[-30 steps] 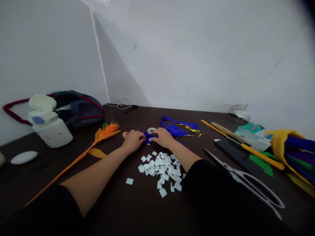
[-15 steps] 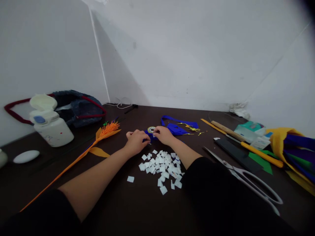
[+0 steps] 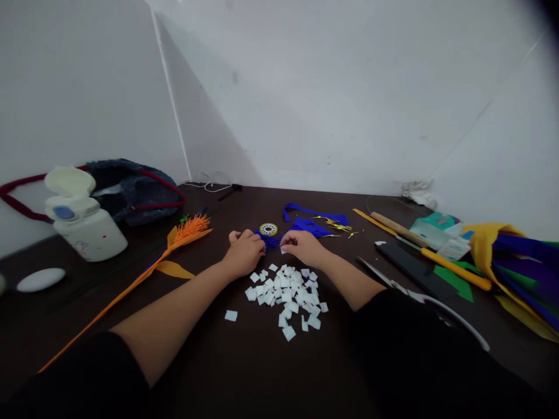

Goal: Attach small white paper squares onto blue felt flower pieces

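My left hand [image 3: 244, 253] rests on the table with its fingers curled down, at the left end of a bunch of blue fringed material [image 3: 273, 241]. What lies under its fingertips is hidden. Between the fingertips of my right hand [image 3: 304, 247], a small white square piece [image 3: 283, 251] shows, just right of the blue fringe. A yellow-rimmed round roll [image 3: 268, 229] lies behind the fringe, between the two hands. Nearer to me is a loose pile of small white squares [image 3: 286, 291], with one square [image 3: 231, 315] apart on the left.
Blue cut pieces [image 3: 310, 227] and yellow stamens [image 3: 338, 226] lie behind my right hand. Scissors [image 3: 406, 291], a black bar [image 3: 413, 267] and a yellow-handled tool [image 3: 456, 269] are on the right. An orange paper flower [image 3: 187, 233], a white bottle [image 3: 89, 230] and a denim bag [image 3: 148, 195] are left.
My right hand has moved right and slightly toward me, away from the round roll and blue fringe, with a white piece in its fingertips. My left hand has stayed nearly in place.
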`<state>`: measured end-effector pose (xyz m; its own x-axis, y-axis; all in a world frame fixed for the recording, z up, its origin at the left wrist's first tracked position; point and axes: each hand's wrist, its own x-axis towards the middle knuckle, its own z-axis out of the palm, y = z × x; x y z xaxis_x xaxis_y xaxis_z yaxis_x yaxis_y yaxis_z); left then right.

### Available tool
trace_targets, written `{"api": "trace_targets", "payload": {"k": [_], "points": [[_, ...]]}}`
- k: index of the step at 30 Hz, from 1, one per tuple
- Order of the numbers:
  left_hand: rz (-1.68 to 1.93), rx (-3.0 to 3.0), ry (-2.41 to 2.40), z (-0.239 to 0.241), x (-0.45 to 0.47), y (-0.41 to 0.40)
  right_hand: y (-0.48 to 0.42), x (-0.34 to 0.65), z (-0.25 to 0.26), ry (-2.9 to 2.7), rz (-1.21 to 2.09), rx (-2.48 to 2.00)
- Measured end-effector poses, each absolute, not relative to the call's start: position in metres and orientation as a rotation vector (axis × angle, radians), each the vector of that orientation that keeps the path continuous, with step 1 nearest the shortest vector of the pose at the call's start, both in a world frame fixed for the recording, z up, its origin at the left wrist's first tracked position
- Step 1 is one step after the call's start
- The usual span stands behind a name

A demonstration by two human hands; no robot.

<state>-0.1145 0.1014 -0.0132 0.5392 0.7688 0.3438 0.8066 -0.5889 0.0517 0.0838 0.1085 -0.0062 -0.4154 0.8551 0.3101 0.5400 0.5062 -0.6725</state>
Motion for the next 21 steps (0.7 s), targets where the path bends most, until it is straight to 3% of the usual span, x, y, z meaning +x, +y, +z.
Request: {"api": "trace_targets", "payload": {"k": [9, 21], "points": [[-0.749, -2.700, -1.712, 0.009, -0.119, 0.081, 0.074, 0.104, -0.016, -1.959, 0.854, -1.217], [-0.526, -3.115, -1.243, 0.006, -0.103, 0.059, 0.070, 0.104, -0.012, -2.049, 0.942, -1.135]]}}
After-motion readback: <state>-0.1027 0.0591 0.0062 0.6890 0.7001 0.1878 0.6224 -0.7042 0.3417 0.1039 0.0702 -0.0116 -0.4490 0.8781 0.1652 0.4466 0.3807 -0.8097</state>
